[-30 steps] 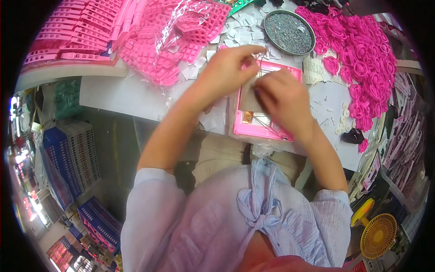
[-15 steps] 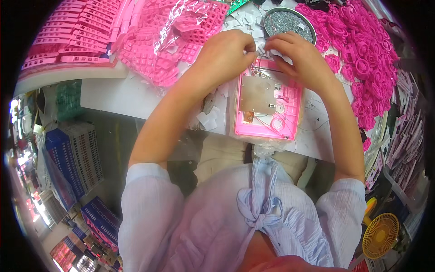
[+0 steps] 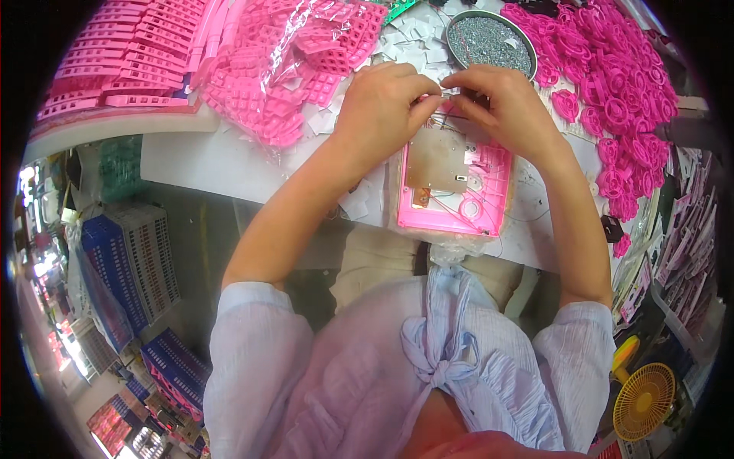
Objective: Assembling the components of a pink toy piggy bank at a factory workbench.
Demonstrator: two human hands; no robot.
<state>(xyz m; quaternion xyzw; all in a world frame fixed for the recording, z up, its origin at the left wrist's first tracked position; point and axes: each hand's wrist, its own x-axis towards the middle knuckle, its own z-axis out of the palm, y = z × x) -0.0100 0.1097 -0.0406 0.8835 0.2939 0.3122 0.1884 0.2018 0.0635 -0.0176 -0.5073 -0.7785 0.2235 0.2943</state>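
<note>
A pink plastic casing [image 3: 449,221] lies open side up on a wrapped block at the table's front edge. Inside it are a flat grey metal plate [image 3: 436,159], a copper-coloured piece [image 3: 420,197], and thin wires. Above its far end, my left hand [image 3: 390,107] is closed in a pinch, thumb against fingers. My right hand [image 3: 505,103] pinches just beside it, their fingertips almost meeting. Thin wires run up from the casing to the fingertips. What exactly each hand grips is too small to make out.
Beyond my hands stands a round tin of small metal screws [image 3: 489,43], with white paper bits [image 3: 413,38] beside it. Pink keypads in clear plastic [image 3: 298,76] lie left, a heap of pink rings [image 3: 619,99] right. A yellow fan [image 3: 644,402] is at lower right.
My hands have come closer together, and the right fingers have drawn in toward the left fingertips. The view has shifted slightly; the casing stays in place.
</note>
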